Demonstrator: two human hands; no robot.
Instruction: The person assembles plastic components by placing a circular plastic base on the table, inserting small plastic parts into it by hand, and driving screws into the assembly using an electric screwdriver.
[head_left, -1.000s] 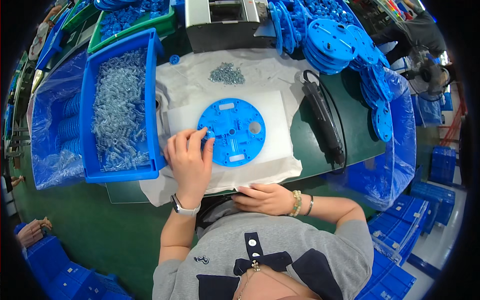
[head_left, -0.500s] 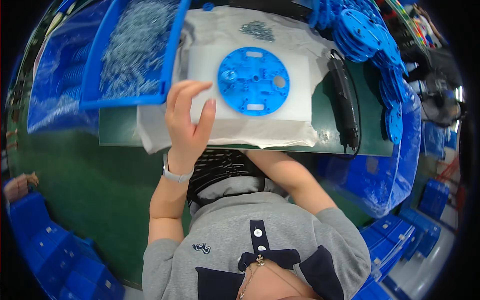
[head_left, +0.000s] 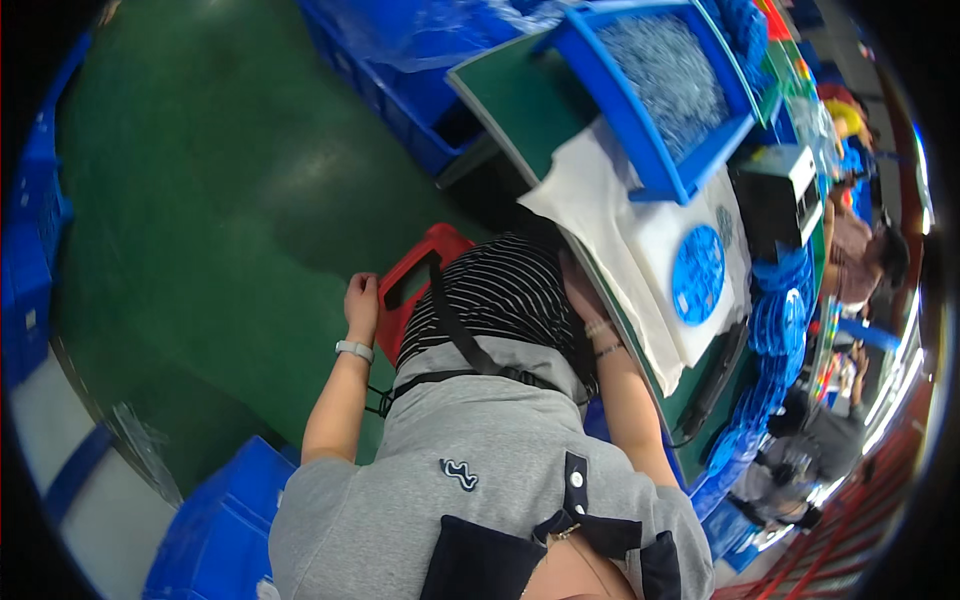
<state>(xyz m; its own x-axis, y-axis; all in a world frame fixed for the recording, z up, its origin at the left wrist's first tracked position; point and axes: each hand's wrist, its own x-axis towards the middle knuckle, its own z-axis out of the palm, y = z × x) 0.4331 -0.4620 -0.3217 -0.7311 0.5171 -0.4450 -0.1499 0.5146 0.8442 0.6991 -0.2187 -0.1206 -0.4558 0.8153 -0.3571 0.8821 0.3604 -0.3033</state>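
Note:
My left hand (head_left: 360,300), with a white wristband, is closed on the side edge of the red stool (head_left: 415,275) I sit on. My right forearm, with bracelets at the wrist, reaches along the front edge of the table; my right hand (head_left: 583,300) is mostly hidden between my striped top and that edge. A round blue plastic disc (head_left: 697,272) lies on a white pad (head_left: 640,250) on the table, apart from both hands. Beside the pad lies a black electric screwdriver (head_left: 715,380).
A blue bin (head_left: 640,130) of small clear parts stands at the table's far end. Stacks of blue discs (head_left: 790,320) and a grey box machine (head_left: 780,195) sit beyond the pad. Blue crates (head_left: 215,530) stand on the green floor. Another person (head_left: 862,258) works at the far side.
The view has swung away from the table toward the floor. My left hand left the table and dropped to the red stool. My right hand slid down by the table's front edge.

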